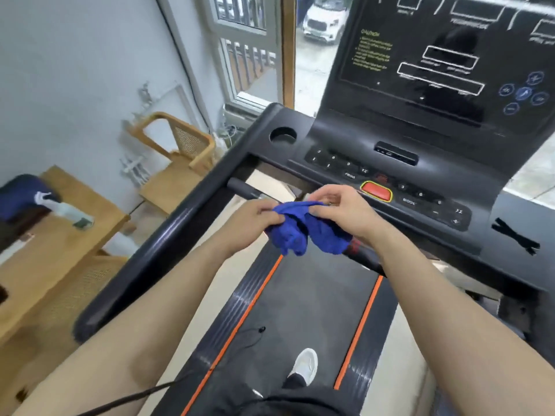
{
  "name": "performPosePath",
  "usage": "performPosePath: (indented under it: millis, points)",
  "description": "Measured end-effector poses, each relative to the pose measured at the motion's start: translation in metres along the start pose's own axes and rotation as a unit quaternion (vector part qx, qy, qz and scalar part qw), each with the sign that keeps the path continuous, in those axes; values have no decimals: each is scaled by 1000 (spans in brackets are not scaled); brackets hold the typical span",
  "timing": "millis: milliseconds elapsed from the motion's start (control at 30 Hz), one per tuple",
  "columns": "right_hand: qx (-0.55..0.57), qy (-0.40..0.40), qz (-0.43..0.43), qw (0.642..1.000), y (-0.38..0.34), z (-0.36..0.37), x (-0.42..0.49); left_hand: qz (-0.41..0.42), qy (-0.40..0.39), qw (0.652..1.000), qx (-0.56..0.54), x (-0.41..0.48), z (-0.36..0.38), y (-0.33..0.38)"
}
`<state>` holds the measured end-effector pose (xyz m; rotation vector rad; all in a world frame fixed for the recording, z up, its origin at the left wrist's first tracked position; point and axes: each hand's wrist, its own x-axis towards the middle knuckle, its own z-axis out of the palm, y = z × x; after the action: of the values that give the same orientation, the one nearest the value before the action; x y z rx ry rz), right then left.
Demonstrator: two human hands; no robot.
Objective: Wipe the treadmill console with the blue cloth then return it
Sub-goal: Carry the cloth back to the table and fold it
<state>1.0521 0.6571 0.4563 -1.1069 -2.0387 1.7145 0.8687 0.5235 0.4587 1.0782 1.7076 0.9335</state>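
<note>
both hands gripped the blue cloth (303,232), bunched up, held in the air just in front of the treadmill console (387,175), below the keypad's near edge and above the belt (303,301). left hand (255,219) pinched the cloth's left end, right hand (342,208) pinched the top right, fingers closed on fabric. cloth didn't touch the console. progress looked early or between passes: can't tell if any wiping was done, no visible streaks or wet marks on the panel. left to do, as judged: wipe keypad and display (435,64), then put the cloth back; return spot not evident. around: red stop button (376,190) just beyond the right hand, cup holder (283,135) at console's left corner, black tape mark (515,235) on the right side, side handrail (156,244) on the left, one shoe (305,366) on the belt. wooden chair (183,151) and wooden tabletop (60,229) well off left. nothing blocked the console.
</note>
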Motion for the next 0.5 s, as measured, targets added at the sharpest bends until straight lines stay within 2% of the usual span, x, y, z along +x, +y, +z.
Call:
performPosePath:
  millis: [100, 233, 333, 500]
  points:
    - [-13, -61, 42, 997, -22, 34, 3, -20, 79, 996, -41, -34, -31, -18]
    - [80, -124, 114, 982, -58, 104, -5, -54, 171, 983, -27, -90, -65, -54]
    - [123, -192, 176, 958, -74, 151, -9, -66, 200, 977, -34, -132, -79, -76]
    - [80, -245, 193, 947, -90, 231, -21, -52, 333, 936, -103, -212, -94, -104]
